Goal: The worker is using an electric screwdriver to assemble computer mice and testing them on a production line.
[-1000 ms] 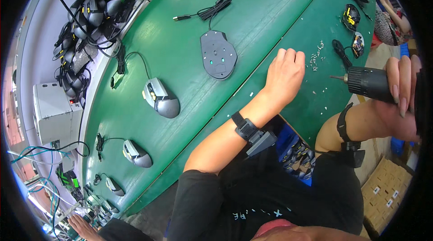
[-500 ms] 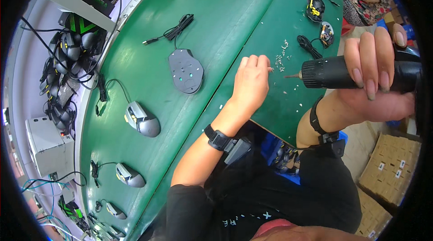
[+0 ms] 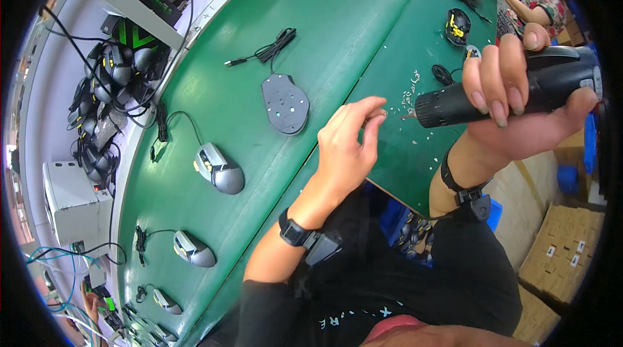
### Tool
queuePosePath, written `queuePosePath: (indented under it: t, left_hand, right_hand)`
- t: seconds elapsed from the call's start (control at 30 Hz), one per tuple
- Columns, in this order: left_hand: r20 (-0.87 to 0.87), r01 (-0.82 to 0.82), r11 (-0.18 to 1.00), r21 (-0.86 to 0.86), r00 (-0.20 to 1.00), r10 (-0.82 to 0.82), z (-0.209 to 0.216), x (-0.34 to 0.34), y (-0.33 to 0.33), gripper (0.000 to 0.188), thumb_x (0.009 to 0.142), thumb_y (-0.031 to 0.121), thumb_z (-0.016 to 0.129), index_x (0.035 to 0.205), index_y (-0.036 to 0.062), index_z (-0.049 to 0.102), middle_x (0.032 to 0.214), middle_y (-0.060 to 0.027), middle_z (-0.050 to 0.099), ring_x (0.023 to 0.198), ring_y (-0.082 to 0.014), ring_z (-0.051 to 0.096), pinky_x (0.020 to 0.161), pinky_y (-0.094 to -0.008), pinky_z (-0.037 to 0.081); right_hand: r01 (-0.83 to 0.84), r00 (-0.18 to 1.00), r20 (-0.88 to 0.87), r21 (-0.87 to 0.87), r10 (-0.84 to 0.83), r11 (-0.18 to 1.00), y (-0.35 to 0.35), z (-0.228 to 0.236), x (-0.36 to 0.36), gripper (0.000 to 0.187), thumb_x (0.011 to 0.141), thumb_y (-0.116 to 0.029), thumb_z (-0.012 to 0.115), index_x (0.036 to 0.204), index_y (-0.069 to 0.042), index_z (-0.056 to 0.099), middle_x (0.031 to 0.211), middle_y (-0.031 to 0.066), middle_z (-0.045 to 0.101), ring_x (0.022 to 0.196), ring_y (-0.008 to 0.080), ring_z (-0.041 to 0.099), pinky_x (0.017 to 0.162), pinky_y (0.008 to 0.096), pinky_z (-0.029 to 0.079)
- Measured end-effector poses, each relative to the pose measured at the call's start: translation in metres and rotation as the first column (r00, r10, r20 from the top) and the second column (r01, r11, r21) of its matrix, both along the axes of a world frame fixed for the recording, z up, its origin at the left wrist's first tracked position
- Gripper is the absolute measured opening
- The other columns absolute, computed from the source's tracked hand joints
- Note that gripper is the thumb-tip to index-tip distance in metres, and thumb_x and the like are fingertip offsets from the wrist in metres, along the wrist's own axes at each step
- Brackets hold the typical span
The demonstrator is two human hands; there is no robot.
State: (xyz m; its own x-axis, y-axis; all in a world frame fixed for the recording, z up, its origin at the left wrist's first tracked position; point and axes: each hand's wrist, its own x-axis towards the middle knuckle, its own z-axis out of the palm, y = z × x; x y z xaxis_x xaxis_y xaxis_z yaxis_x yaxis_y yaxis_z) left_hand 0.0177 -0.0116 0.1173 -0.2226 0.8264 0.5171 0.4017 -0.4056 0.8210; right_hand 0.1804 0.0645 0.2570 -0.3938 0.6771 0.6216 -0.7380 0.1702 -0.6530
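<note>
My right hand (image 3: 513,97) is wrapped round a black electric screwdriver (image 3: 448,105), held level above the table with its bit pointing left. My left hand (image 3: 347,142) is closed in a pinch just left of the bit; whatever lies between thumb and fingertips is too small to make out. Beneath the bit, small loose screws (image 3: 407,95) are scattered on the green table. Left of my left hand, a dark computer mouse (image 3: 285,105) lies with its underside up, its cable (image 3: 276,45) bundled above it.
Grey mice (image 3: 220,170) with cables line the green belt (image 3: 337,29) at left. A pile of mice (image 3: 107,81) fills the side shelf. Opened mouse parts (image 3: 457,25) lie far right, near another person's arm (image 3: 513,3). Cardboard boxes (image 3: 551,249) stand lower right.
The screwdriver has moved left and tilted, its bit now closer to my left fingertips. My left hand has shifted down-left and turned so the thumb shows. Another person's hand appears at lower left.
</note>
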Motion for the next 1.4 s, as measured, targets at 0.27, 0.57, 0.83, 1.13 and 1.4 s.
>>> queuePosePath:
  t: [0.27, 0.57, 0.83, 1.13, 1.4]
  left_hand:
    - [-0.053, -0.022, 0.994, 0.112, 0.998, 0.028, 0.027, -0.024, -0.037, 0.025, 0.075, -0.01, 0.074, 0.097, 0.0016, 0.074, 0.088, -0.0112, 0.073, 0.077, -0.0242, 0.068, 0.069, -0.032, 0.054]
    - [-0.011, 0.003, 0.994, 0.106, 1.0, -0.002, 0.036, -0.029, -0.048, 0.018, 0.075, -0.009, 0.075, 0.091, -0.0007, 0.073, 0.083, -0.0132, 0.07, 0.077, -0.025, 0.068, 0.071, -0.0321, 0.054]
    - [-0.147, -0.105, 0.991, 0.083, 0.982, 0.117, 0.036, -0.025, -0.062, 0.021, 0.072, -0.009, 0.076, 0.089, 0.001, 0.071, 0.083, -0.0113, 0.069, 0.076, -0.0278, 0.066, 0.072, -0.0353, 0.053]
    - [-0.193, -0.185, 0.983, -0.02, 0.965, 0.178, 0.045, -0.027, -0.071, 0.035, 0.072, -0.009, 0.076, 0.104, 0.002, 0.068, 0.085, -0.0098, 0.069, 0.079, -0.0266, 0.064, 0.072, -0.0351, 0.052]
    - [0.088, -0.28, 0.943, -0.179, 0.95, 0.299, 0.022, -0.059, -0.031, 0.035, 0.093, 0.016, 0.066, 0.123, -0.0003, 0.057, 0.118, -0.0102, 0.058, 0.107, -0.0208, 0.058, 0.087, -0.032, 0.049]
  right_hand:
    - [-0.137, 0.99, -0.026, -0.03, 0.137, 0.99, -0.014, -0.008, -0.033, 0.062, 0.091, -0.056, 0.062, 0.116, -0.001, 0.047, 0.068, 0.0012, 0.05, 0.051, 0.012, 0.051, 0.054, 0.0277, 0.041]
    - [-0.101, 0.98, -0.18, -0.077, 0.086, 0.992, -0.028, -0.022, -0.051, 0.067, 0.091, -0.066, 0.056, 0.115, -0.004, 0.046, 0.061, 0.005, 0.05, 0.046, 0.0169, 0.048, 0.045, 0.0343, 0.042]
    - [-0.01, 1.0, -0.005, -0.139, 0.009, 0.99, -0.04, -0.018, -0.052, 0.057, 0.092, -0.053, 0.065, 0.107, -0.002, 0.044, 0.062, 0.009, 0.053, 0.047, 0.0155, 0.052, 0.046, 0.0306, 0.044]
    - [0.001, 1.0, 0.015, -0.207, 0.002, 0.978, -0.043, -0.025, -0.063, 0.059, 0.089, -0.056, 0.068, 0.107, -0.004, 0.047, 0.059, 0.0081, 0.053, 0.044, 0.0164, 0.051, 0.046, 0.031, 0.044]
    - [0.098, 0.995, -0.017, -0.16, -0.102, 0.982, -0.02, -0.031, -0.052, 0.068, 0.088, -0.071, 0.055, 0.111, -0.007, 0.05, 0.06, 0.0012, 0.049, 0.045, 0.0138, 0.047, 0.047, 0.0306, 0.04]
